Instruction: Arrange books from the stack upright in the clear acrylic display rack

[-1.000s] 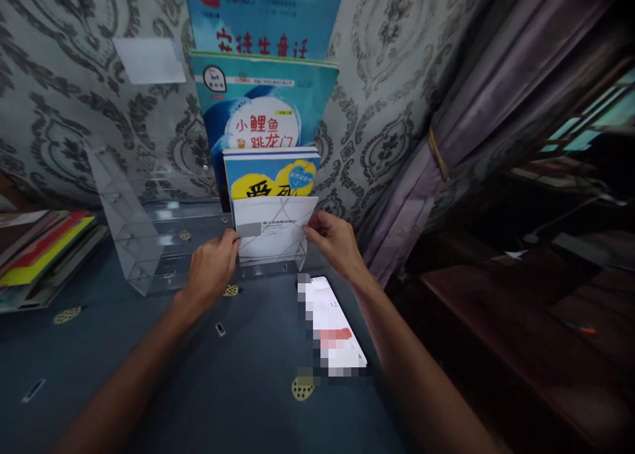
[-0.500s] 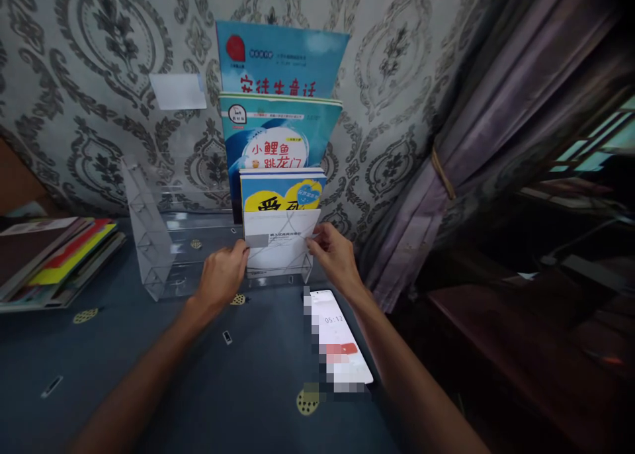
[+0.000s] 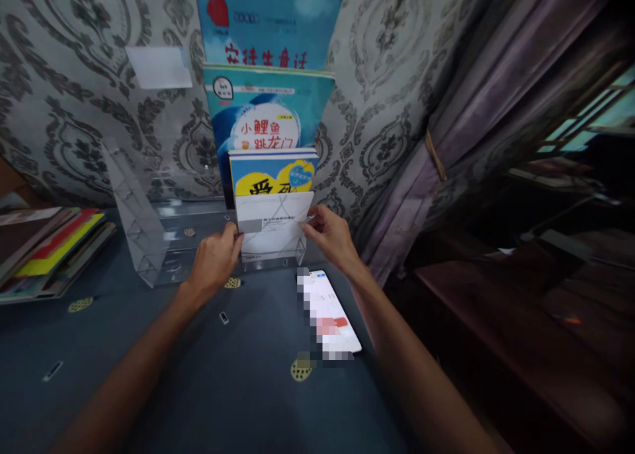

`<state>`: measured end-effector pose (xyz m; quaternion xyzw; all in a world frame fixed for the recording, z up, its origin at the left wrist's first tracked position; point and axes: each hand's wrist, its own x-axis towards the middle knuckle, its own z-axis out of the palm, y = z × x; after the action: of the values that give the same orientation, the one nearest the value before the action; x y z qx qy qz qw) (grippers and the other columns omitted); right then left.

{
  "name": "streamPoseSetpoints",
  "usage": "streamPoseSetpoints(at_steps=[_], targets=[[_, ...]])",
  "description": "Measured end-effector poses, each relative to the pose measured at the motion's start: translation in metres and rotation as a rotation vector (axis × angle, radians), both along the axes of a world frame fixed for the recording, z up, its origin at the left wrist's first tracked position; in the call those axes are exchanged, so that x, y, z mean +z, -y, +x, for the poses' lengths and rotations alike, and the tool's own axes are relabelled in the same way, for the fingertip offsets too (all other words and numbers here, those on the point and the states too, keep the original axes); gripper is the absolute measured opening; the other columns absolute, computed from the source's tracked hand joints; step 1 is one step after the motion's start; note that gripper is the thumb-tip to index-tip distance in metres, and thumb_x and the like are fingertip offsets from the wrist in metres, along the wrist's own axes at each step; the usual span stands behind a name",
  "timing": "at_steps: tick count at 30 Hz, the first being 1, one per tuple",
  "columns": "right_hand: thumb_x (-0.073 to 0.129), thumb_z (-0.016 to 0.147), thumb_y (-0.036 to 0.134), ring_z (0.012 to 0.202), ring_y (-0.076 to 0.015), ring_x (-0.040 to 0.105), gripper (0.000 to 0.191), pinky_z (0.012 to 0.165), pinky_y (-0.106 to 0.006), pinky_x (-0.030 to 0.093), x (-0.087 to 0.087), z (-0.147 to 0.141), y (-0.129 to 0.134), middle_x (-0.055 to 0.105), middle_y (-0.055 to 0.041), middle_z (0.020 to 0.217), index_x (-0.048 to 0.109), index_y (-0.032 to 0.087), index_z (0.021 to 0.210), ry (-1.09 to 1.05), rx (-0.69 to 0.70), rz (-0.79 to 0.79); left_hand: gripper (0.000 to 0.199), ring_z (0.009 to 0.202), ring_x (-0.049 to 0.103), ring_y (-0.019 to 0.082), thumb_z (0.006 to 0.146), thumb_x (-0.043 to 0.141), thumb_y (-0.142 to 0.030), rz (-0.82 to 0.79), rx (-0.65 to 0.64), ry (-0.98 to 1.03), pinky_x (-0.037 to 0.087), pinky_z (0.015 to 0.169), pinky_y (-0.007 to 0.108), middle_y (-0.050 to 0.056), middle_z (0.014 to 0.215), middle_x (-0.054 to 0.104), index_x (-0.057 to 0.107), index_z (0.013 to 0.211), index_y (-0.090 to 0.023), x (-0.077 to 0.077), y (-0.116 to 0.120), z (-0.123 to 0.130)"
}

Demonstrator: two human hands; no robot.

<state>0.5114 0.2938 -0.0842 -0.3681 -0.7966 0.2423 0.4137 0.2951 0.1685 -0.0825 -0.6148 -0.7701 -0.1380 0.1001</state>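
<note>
A white booklet [image 3: 274, 235] with thin crossing lines and small dark print stands nearly upright in the lowest front tier of a clear plastic book rack [image 3: 136, 226]. My left hand [image 3: 217, 259] is closed on its left edge, thumb and fingers pressed together. Along the right edge, my right hand [image 3: 328, 237] pinches the booklet between thumb and fingers. Rising behind it in the higher tiers are a blue-and-yellow book [image 3: 272, 173], a teal book [image 3: 270, 106] with a round white title patch, and a taller blue book [image 3: 270, 24] with red lettering.
A phone [image 3: 333, 315] with a lit timer screen lies beside my right forearm. Several stacked books [image 3: 54, 252] lie at the left on the dark tablecloth [image 3: 213, 388]. Patterned wallpaper backs the rack, with a tied purple curtain [image 3: 426, 149] to the right.
The head view has shifted, so the rack, books and phone appear higher and slightly further left. Both hands keep their hold on the booklet's edges.
</note>
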Motion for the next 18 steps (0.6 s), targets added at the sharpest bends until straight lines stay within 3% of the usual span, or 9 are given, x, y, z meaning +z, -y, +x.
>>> streamPoseSetpoints(at_steps=[18], targets=[[0.073, 0.077, 0.024, 0.068, -0.0185, 0.061, 0.022, 0.064, -0.028, 0.044, 0.015, 0.018, -0.001, 0.067, 0.0015, 0.071, 0.067, 0.02, 0.098, 0.147, 0.079, 0.002, 0.035, 0.081, 0.074, 0.027, 0.091, 0.055, -0.045, 0.05, -0.009, 0.024, 0.054, 0.07, 0.034, 0.01, 0.09, 0.077, 0.057, 0.11, -0.016, 0.003, 0.003, 0.006]])
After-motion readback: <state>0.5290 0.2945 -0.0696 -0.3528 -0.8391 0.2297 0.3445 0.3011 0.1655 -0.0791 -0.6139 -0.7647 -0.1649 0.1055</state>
